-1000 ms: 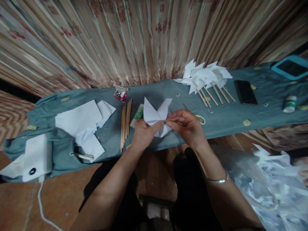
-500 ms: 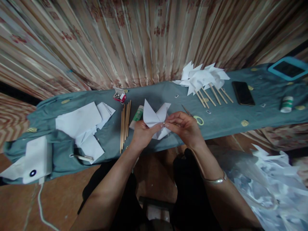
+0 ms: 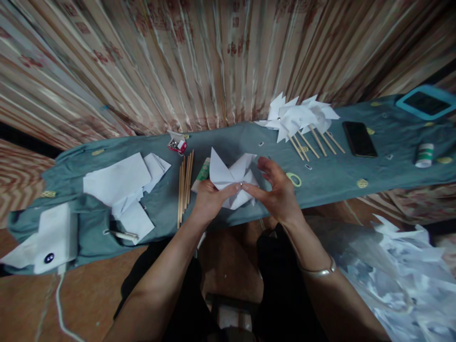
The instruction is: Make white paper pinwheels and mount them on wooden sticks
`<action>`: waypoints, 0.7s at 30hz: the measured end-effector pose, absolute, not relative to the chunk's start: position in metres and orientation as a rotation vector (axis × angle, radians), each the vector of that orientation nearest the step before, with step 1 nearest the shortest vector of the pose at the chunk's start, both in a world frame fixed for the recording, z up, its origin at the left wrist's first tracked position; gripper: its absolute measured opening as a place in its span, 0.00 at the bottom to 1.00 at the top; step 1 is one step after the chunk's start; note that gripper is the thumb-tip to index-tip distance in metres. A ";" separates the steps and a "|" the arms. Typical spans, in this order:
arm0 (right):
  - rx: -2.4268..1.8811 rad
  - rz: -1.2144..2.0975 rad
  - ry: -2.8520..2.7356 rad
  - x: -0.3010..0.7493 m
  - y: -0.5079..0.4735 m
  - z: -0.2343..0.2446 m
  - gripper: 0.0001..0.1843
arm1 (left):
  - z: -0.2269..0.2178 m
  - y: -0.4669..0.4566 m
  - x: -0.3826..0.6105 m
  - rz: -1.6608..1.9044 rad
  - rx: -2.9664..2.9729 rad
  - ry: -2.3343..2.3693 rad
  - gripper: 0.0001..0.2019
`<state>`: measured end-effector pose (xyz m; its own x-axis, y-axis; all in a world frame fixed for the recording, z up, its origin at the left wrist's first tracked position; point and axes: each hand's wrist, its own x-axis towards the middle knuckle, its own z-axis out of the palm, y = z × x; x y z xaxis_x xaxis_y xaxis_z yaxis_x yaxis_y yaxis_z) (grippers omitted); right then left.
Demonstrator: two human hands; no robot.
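Observation:
A white paper pinwheel (image 3: 235, 175) is held between my hands above the cloth-covered table. My left hand (image 3: 211, 197) grips it from the left, its thumb on the centre and its other fingers out of sight behind the paper. A small shiny pin head (image 3: 241, 185) shows at the centre, between my two thumb tips. My right hand (image 3: 278, 192) presses its thumb at the pin, while its fingers are raised and apart at the right edge of the paper. Left of my hands lie a green and white glue stick (image 3: 202, 175) and several wooden sticks (image 3: 185, 185).
Finished pinwheels on sticks (image 3: 299, 118) lie at the back right, near a dark phone (image 3: 359, 138). Scissors (image 3: 294, 179) rest beside my right hand. Left are paper sheets (image 3: 117, 178) and a red box of pins (image 3: 177, 144). A bag of pinwheels (image 3: 402, 270) stands lower right.
My right hand's fingers have lifted and spread away from the pinched centre, leaving the thumb on the pin. The pinwheel has shifted slightly, and more of its right blade shows.

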<state>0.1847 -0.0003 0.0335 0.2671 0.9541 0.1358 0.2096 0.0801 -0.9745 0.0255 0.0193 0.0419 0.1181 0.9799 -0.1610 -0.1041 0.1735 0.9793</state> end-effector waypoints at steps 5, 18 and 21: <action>-1.213 1.352 -0.971 0.187 0.004 0.035 0.35 | 0.042 0.018 0.026 1.028 1.037 1.121 0.17; -1.165 1.627 -0.803 0.187 0.000 0.045 0.18 | 0.035 0.015 0.026 1.040 0.941 1.035 0.17; -1.177 1.584 -0.824 0.186 0.000 0.042 0.18 | 0.035 0.015 0.025 1.020 0.954 1.056 0.17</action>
